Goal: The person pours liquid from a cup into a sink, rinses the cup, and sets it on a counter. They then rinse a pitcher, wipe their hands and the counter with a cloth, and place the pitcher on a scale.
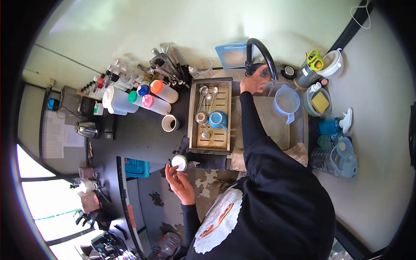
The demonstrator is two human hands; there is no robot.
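Note:
At the sink [264,136], my right hand [255,81] is at the base of the black tap [262,45], its fingers curled around the dark fitting and partly hidden behind the spout. A thin stream of water seems to fall beside it. A translucent blue jug [287,103] stands in the sink, right of my right hand. My left hand [178,184] is low at the counter's front edge, palm up with fingers apart, close beside a white-topped round container [179,163]. Whether the fingertips touch it is unclear.
Left of the sink, a drying tray [192,115] holds spoons and a blue cup [218,119]. A paper cup [170,123] and squeeze bottles [164,91] stand farther left. On the right are a yellow sponge [320,102], a spray bottle [331,125] and a clear pitcher [333,161].

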